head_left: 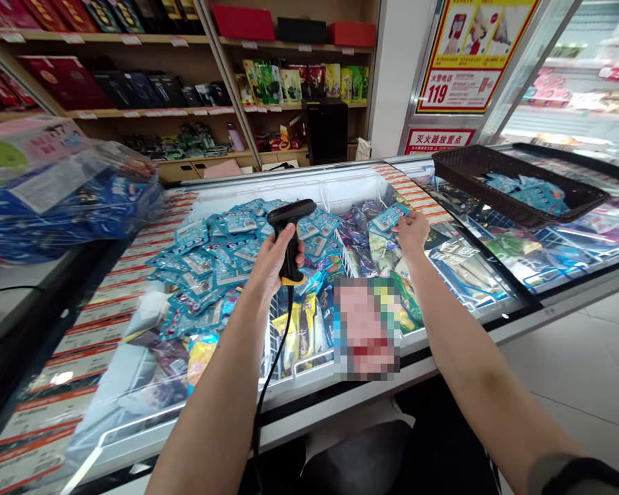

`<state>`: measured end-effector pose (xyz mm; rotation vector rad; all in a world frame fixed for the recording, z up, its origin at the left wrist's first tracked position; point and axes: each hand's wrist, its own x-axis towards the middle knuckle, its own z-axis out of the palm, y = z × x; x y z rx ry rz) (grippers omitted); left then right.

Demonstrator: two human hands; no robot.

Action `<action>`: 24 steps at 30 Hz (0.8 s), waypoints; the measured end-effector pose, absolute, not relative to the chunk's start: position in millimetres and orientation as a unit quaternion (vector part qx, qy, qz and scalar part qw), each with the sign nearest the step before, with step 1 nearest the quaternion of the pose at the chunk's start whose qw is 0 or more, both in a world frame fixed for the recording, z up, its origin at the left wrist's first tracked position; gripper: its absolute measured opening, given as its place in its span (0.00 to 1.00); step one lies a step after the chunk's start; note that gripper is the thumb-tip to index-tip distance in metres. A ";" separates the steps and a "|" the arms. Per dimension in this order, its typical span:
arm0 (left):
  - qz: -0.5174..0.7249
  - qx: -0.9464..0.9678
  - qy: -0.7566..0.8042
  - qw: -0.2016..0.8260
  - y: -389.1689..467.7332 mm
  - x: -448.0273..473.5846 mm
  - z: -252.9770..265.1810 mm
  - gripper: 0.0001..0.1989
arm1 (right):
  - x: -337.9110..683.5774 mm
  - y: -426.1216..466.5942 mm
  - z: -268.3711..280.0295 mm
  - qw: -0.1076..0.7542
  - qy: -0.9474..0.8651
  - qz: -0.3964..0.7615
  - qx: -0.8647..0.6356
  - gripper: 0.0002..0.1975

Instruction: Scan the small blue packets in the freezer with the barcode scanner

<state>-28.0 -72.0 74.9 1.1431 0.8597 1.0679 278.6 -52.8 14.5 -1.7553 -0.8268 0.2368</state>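
Observation:
My left hand (280, 256) is wrapped round the grip of a black and yellow barcode scanner (291, 237), its cord running down past my forearm. Below and behind it, a heap of blue packets (211, 258) with white barcode labels lies on the glass-topped chest freezer (299, 399). On the right, my right hand (413, 232) pinches the edge of a single blue packet (389, 217), held over the section with purple packages. A pixelated patch hides something near the freezer's front edge.
A brown basket (520, 213) with several blue packets sits on the freezer at right. Plastic-wrapped blue boxes (67, 192) stand at left. Orange-edged price labels (82, 337) line the freezer glass. Behind are shelves (186, 106) of boxed goods and a black monitor-like box (324, 130).

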 end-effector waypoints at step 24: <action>0.472 0.473 0.365 0.649 -65.1 -16.4 50.4 0.23 | 179.2 -57.5 8.8 0.307 -0.701 0.036 -0.642 0.23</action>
